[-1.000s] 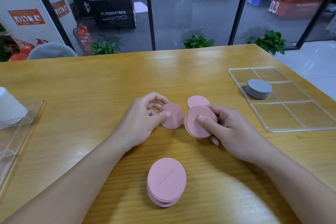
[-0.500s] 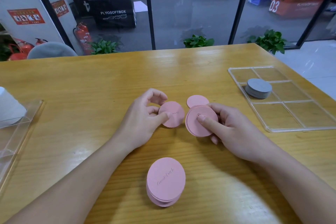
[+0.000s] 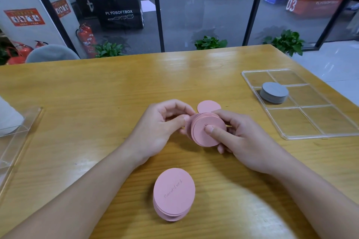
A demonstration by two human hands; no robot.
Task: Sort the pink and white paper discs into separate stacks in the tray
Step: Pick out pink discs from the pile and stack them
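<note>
Both hands held one pink stack [image 3: 208, 132]: right hand [image 3: 242, 141] gripping, left hand [image 3: 161, 130] pinching its edge, undersides hidden from me.

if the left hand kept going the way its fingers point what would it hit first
Almost at once the pink disc stack that the right hand holds; the left hand fingertips look to be at its edge already, though depth is unclear.

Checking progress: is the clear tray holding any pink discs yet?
No. The clear tray holds only a grey-looking disc stack; its other compartments are empty.
</note>
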